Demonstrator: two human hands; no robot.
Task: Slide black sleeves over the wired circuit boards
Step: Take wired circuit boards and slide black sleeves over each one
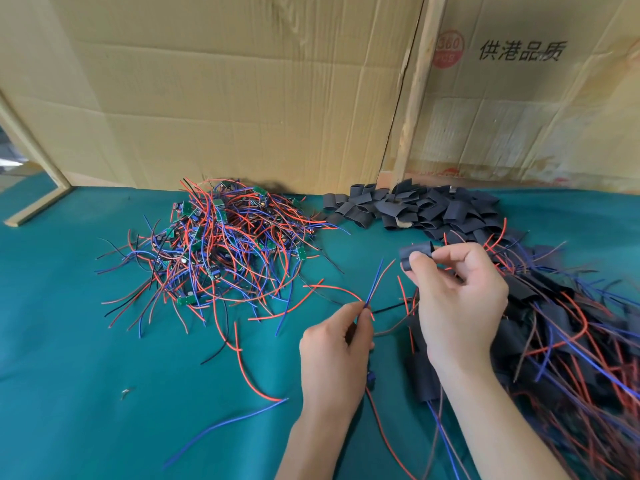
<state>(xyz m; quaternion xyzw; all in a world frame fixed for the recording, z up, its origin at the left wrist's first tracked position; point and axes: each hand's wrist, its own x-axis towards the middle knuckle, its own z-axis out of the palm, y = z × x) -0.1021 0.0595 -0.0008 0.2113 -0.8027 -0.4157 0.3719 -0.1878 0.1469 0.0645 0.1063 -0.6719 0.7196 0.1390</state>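
Nearest to me, my left hand (334, 344) has its thumb and forefinger pinched together on a pair of thin wires, one blue and one brownish-red (375, 280), gripping them low down so that their free ends stand up and lean away to the right, fanning slightly apart above my fingertips. The small circuit board (371, 377) they belong to hangs below that hand, mostly hidden behind my palm, with more red and blue leads trailing off it toward me over the teal cloth table cover (86, 358). Just up and to the right, my right hand (457, 299) pinches a short black flattened tube sleeve (414, 256) between thumb and fingertips; it sits at the top left of that grip, its long axis roughly level, and it is apart from the wire tips, which point up toward it from below left. To my right lies a heap of boards already sleeved in black with wires sticking out (554, 341). Farther off on the left is a tangled pile of bare green circuit boards with red, blue and black wires (221, 244), and beyond my right hand a mound of loose black sleeves (422, 209). Creased brown cardboard sheets (225, 98) stand at the back.
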